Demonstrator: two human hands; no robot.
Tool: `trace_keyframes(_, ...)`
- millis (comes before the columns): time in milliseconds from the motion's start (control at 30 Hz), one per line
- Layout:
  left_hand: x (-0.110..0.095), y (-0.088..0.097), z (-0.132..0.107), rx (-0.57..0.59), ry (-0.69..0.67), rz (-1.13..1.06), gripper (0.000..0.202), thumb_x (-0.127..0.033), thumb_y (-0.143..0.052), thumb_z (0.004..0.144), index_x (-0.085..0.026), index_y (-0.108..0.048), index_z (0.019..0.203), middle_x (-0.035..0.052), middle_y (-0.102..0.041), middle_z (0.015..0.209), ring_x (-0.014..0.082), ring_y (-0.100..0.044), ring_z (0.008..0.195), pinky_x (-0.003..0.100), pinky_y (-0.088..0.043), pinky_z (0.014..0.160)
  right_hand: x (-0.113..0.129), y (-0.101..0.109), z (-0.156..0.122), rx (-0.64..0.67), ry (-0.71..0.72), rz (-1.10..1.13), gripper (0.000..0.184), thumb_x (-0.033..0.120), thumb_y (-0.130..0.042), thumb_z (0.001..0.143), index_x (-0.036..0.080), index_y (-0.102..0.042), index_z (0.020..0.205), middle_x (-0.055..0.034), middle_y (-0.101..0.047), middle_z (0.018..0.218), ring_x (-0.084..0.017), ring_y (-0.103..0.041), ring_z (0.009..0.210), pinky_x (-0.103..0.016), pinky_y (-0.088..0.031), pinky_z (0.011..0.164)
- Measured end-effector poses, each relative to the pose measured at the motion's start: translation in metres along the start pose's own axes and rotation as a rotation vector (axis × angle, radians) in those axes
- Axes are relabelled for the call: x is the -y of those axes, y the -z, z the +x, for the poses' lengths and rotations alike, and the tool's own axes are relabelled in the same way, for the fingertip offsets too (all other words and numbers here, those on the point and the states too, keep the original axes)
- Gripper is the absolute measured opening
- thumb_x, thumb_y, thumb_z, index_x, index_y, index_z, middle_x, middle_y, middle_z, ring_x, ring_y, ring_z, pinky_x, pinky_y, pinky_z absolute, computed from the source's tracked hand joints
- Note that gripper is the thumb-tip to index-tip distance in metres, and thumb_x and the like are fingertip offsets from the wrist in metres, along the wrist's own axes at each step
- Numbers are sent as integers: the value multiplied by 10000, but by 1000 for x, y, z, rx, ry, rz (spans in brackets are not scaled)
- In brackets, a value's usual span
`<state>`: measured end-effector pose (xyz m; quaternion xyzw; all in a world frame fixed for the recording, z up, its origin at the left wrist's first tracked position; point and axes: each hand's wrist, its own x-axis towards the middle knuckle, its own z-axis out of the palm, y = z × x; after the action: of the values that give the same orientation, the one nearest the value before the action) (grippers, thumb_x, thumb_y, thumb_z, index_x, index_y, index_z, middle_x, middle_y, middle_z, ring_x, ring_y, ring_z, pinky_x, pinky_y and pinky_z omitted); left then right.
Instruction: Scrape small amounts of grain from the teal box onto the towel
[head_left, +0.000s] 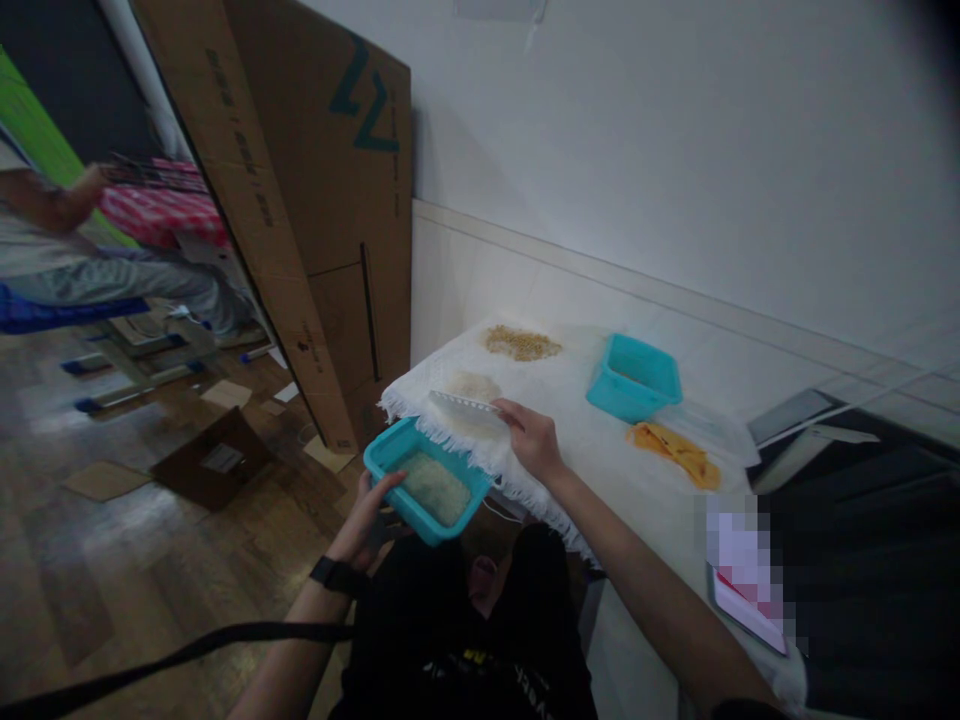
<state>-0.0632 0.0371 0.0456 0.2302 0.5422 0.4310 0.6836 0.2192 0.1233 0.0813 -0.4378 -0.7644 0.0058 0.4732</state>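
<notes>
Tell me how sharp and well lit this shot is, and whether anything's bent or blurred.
Head view: dim and soft; the left hand holding the tub and the right hand on the knife lack crisp edges; wide-angle bends the cardboard; a pixelated patch lower right.

Dim, soft indoor light, slightly blurred throughout, with wide-angle bending and dark vignetting at the corners.
</notes>
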Motion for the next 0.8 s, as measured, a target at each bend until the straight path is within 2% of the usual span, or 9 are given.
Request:
trace_keyframes(200, 4, -2, -1, 6, 13, -4, 692, -522, -773, 847, -388, -391, 1409, 82, -630, 1160, 272, -741, 866, 519, -638, 802, 5, 13, -16, 24, 54, 48, 394, 88, -548, 915, 283, -809, 1138, 13, -841, 1086, -192, -820, 955, -303, -673, 865)
trace_keyframes(367, 7, -4, -3, 17, 26, 6, 722, -531, -780, 840, -382, -380, 1423, 80, -637, 1132, 273, -737, 858, 507, -638, 792, 16, 23, -29, 36, 52, 18, 383, 117, -538, 953, 291, -798, 1174, 18, -834, 1123, -177, -817, 971, -289, -669, 875)
trace_keyframes(567, 8, -4, -4, 14, 1, -5, 668, -507, -799, 830, -371, -417, 1361, 68, -643, 1148, 233, -719, 822, 451, -640, 749, 17, 47, -43, -112, -18, -144, 419, 116, -540, 981, 297, -766, 1284, -2, -824, 1161, -196, -819, 971, -297, -676, 881)
trace_keyframes(667, 9, -4, -2, -4, -17, -22, 642, -494, -795, 833, -375, -419, 1339, 60, -641, 1145, 237, -727, 836, 448, -643, 746, 21, 54, -57, -119, 37, -233, 491, 69, -520, 968, 294, -735, 1348, -11, -817, 1185, -194, -822, 944, -286, -679, 857)
trace_keyframes(800, 9, -6, -1, -12, -13, -37, 658, -481, -792, 835, -374, -397, 1351, 67, -632, 1163, 268, -743, 888, 491, -651, 779, 34, 54, -74, -100, 135, -311, 647, -17, -470, 926, 306, -668, 1451, -8, -806, 1220, -171, -819, 943, -250, -662, 879)
